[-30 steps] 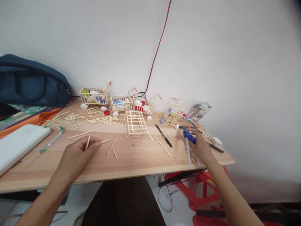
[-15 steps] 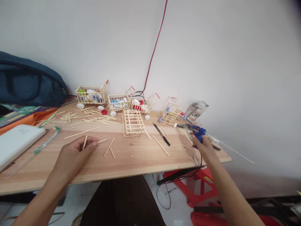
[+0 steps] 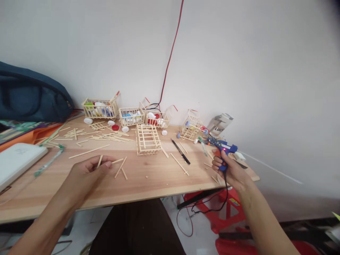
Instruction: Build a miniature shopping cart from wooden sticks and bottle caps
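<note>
My left hand (image 3: 89, 173) rests on the wooden table (image 3: 148, 184) and pinches a short wooden stick (image 3: 99, 161) between its fingers. My right hand (image 3: 230, 170) is wrapped round the handle of a blue glue gun (image 3: 222, 146), lifted above the table's right end with its nozzle pointing left. A black cord hangs from the gun below the table edge. An open stick-built cage frame (image 3: 147, 139) lies at the middle of the table, between the two hands.
Several small stick carts (image 3: 99, 107) filled with coloured bottle caps line the wall. Loose sticks (image 3: 101, 136) scatter across the left and middle. A black pen (image 3: 180, 151), a white tablet (image 3: 16, 159), a dark blue bag (image 3: 29, 94) and a red stool (image 3: 220, 212) are nearby.
My right hand took hold of the glue gun from the table and lifted it upright at the right end. The left hand stayed put with its stick.
</note>
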`<state>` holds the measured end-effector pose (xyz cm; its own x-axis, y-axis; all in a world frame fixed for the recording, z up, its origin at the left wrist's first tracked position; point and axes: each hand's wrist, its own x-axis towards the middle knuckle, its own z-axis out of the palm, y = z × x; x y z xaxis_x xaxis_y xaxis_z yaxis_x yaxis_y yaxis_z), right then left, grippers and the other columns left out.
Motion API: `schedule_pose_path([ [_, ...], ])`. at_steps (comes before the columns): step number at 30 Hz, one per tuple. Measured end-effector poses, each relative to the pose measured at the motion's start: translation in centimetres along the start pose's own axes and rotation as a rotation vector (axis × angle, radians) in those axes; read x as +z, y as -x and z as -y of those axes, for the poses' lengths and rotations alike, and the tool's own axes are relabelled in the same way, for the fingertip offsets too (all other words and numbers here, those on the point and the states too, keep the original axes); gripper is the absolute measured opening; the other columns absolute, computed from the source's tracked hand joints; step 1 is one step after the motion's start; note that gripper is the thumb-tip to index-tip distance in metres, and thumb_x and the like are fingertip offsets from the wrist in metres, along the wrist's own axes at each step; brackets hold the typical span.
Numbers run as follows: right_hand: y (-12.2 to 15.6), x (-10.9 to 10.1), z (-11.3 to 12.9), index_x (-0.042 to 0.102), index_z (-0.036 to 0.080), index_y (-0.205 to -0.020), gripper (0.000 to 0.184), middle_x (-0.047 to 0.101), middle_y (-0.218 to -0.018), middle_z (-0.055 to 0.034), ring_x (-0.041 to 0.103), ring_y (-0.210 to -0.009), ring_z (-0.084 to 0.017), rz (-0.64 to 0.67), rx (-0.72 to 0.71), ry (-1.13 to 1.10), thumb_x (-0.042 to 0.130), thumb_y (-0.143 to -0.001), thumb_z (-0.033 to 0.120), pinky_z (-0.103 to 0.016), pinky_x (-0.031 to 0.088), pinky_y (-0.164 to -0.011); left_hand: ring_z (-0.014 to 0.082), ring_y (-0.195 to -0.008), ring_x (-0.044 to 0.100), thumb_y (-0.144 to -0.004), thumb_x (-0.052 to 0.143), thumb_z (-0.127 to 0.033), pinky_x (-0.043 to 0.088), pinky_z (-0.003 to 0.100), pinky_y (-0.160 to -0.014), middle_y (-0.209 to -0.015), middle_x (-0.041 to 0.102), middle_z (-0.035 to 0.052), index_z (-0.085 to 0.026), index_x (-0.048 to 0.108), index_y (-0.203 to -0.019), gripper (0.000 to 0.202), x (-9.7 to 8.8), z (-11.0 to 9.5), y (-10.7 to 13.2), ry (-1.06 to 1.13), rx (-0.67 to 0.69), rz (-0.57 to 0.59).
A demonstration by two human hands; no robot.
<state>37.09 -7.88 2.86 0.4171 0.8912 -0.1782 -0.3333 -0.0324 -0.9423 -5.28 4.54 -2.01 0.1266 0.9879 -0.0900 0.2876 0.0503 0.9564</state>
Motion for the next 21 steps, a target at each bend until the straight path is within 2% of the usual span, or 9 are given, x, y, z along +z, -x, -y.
schedule_pose_path([
  [3,0.7,0.7,-0.1,0.056,0.019,-0.073,0.034,0.033,-0.064,0.0061,0.034,-0.052,-0.006,0.04,0.029,-0.06,0.081,-0.07,0.041,-0.016,0.04,-0.045,0.0129,-0.061,0.048,-0.067,0.069,-0.054,0.034,0.022,-0.055,-0.071,0.062,0.0008,-0.017,0.07,-0.089,0.043,1.8,-1.6,0.8,0.07,-0.001,0.107],
  [6,1.4,1.5,-0.2,0.056,0.019,-0.074,0.031,0.03,-0.064,0.006,0.031,-0.052,-0.006,0.097,0.065,-0.114,0.077,-0.075,0.041,-0.016,0.038,-0.044,0.0077,-0.051,0.036,-0.07,0.067,-0.054,0.028,0.021,-0.05,-0.06,0.05,-0.0031,-0.015,0.066,-0.077,0.04,4.5,-3.9,1.2,0.17,0.035,0.295],
  [9,2.0,2.3,-0.1,0.058,0.02,-0.081,0.026,0.027,-0.063,0.0063,0.029,-0.052,-0.008,0.156,0.073,-0.122,0.075,-0.078,0.039,-0.016,0.037,-0.044,0.006,-0.049,0.032,-0.074,0.066,-0.049,0.024,0.021,-0.048,-0.058,0.046,-0.0049,-0.014,0.066,-0.087,0.038,8.1,-6.3,1.2,0.308,0.059,0.432],
  [11,2.4,2.8,0.0,0.056,0.02,-0.079,0.027,0.026,-0.063,0.0061,0.03,-0.053,-0.008,0.172,0.066,-0.104,0.075,-0.078,0.04,-0.016,0.036,-0.044,0.0051,-0.048,0.032,-0.076,0.067,-0.043,0.025,0.021,-0.048,-0.064,0.053,-0.0022,-0.014,0.065,-0.099,0.037,11.1,-7.6,0.8,0.418,0.079,0.522],
  [14,3.0,3.3,0.1,0.053,0.02,-0.073,0.031,0.028,-0.063,0.0058,0.03,-0.052,-0.007,0.193,0.079,-0.103,0.075,-0.078,0.041,-0.016,0.036,-0.045,0.0037,-0.052,0.042,-0.075,0.071,-0.038,0.03,0.022,-0.049,-0.098,0.065,0.0107,-0.011,0.067,-0.081,0.028,15.6,-9.2,0.3,0.607,0.138,0.697],
  [15,3.1,3.3,0.1,0.053,0.02,-0.075,0.03,0.029,-0.063,0.0058,0.03,-0.052,-0.007,0.204,0.088,-0.109,0.074,-0.079,0.041,-0.016,0.035,-0.045,0.0054,-0.059,0.05,-0.074,0.072,-0.037,0.037,0.023,-0.054,-0.11,0.063,0.0131,-0.011,0.067,-0.077,0.027,16.9,-9.6,0.1,0.669,0.152,0.738],
  [17,3.4,3.3,0.1,0.056,0.02,-0.082,0.026,0.029,-0.063,0.0058,0.03,-0.052,-0.007,0.229,0.101,-0.119,0.072,-0.08,0.041,-0.016,0.035,-0.045,0.0132,-0.081,0.061,-0.07,0.077,-0.036,0.048,0.028,-0.075,-0.118,0.061,0.0134,-0.012,0.065,-0.07,0.027,19.0,-10.3,-0.1,0.803,0.121,0.776],
  [19,3.5,3.2,0.1,0.057,0.02,-0.086,0.025,0.029,-0.063,0.0057,0.03,-0.053,-0.008,0.239,0.1,-0.12,0.07,-0.082,0.041,-0.016,0.036,-0.045,0.0202,-0.101,0.062,-0.068,0.079,-0.035,0.045,0.035,-0.095,-0.114,0.064,0.0126,-0.012,0.064,-0.067,0.027,20.1,-10.6,-0.3,0.883,0.099,0.783],
  [21,3.5,3.0,0.1,0.056,0.02,-0.079,0.025,0.029,-0.063,0.0053,0.03,-0.053,-0.009,0.24,0.096,-0.113,0.069,-0.082,0.041,-0.017,0.036,-0.045,0.0233,-0.11,0.06,-0.069,0.079,-0.033,0.04,0.039,-0.105,-0.108,0.067,0.012,-0.012,0.064,-0.068,0.026,20.5,-10.5,-0.5,0.922,0.084,0.784],
])
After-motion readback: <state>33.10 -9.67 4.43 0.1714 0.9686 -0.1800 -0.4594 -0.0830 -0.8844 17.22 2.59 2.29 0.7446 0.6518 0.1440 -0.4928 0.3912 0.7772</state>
